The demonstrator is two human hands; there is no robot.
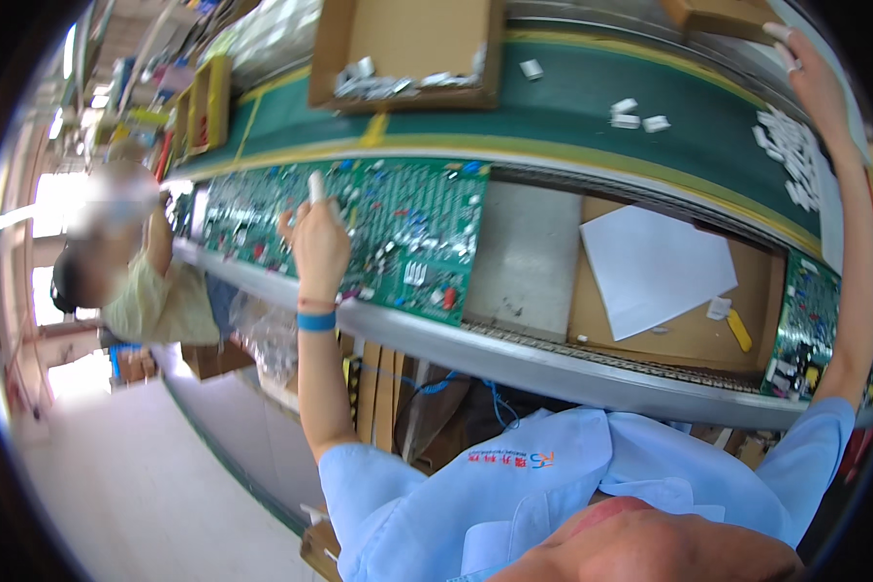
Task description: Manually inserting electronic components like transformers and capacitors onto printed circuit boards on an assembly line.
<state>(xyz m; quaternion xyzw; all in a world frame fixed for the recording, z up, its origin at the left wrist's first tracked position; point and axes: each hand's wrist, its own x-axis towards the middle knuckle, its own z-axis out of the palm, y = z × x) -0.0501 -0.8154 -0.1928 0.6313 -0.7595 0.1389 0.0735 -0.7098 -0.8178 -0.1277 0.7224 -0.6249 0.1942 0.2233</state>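
My left hand (320, 242) is over a large green circuit board (398, 233) crowded with parts. Its index finger, in a white finger cot, points away from me, and the thumb stands apart; I see nothing held. My right hand (813, 82) reaches far out at the upper right, beside the corner of a cardboard box (732, 17). White cots cover its fingertips, which are stretched out and slightly apart, with no held thing visible. Below that hand lies a spread of small white pieces (788, 155) on the green belt.
An open cardboard box (407, 48) with white pieces stands on the green belt (572, 97). Between the boards, a cardboard tray (601, 218) holds white paper (660, 267) and a yellow-handled tool (739, 331). Another circuit board (807, 320) lies right. A person (155, 291) works at left.
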